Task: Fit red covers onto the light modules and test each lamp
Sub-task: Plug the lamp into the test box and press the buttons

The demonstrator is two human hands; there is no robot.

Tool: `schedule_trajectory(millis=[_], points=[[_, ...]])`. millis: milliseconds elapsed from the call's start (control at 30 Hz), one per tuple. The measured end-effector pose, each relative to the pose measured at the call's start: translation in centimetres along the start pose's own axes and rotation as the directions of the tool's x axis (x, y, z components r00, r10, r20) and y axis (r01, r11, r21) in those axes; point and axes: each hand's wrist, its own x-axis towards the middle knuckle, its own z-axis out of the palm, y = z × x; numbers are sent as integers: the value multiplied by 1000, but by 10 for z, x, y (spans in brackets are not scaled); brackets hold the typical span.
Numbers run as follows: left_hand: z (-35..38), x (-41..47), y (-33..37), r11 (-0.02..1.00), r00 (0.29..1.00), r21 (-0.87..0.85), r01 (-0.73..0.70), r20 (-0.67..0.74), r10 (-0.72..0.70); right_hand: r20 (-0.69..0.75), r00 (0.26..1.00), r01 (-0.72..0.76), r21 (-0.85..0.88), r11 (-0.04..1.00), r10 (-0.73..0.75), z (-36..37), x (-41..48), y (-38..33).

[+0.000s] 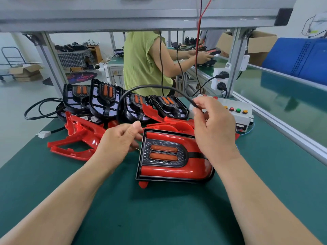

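A lamp module with its red cover fitted [174, 157] lies flat on the green mat in front of me. My right hand [215, 128] hovers over its right side and pinches the end of a black cable [141, 88] that arcs up and left. My left hand [122, 138] sits just left of the lamp, thumb against curled fingers, pinching something thin that I cannot make out. Several bare black modules [106, 101] with orange lenses lean in a row behind. Loose red covers [79, 137] are heaped at the left.
A white test box [242, 112] with coloured buttons stands at the right, near a socket block [220, 80] on the frame post. A white plug [43, 134] lies at the mat's left edge. Another person [143, 61] works beyond the bench.
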Motion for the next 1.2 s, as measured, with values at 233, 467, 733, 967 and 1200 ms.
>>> schedule_trajectory(millis=[233, 467, 733, 967, 1200], points=[[-2, 3, 8, 995, 949, 34, -96, -297, 102, 361, 931, 3, 131, 991, -50, 9, -6, -4], [-8, 4, 25, 984, 996, -175, 43, -65, -55, 595, 800, -89, -4, 996, 74, 11, -7, 4], [10, 12, 64, 939, 964, -239, -247, -157, 214, 583, 812, -50, 44, 998, 15, 10, -5, 2], [29, 45, 80, 812, 988, -583, 15, 135, 79, 553, 833, -9, 34, 999, -12, 9, -4, 2], [67, 57, 93, 883, 941, 356, -307, 253, 225, 573, 818, 27, 57, 998, -55, 7, -2, 0]])
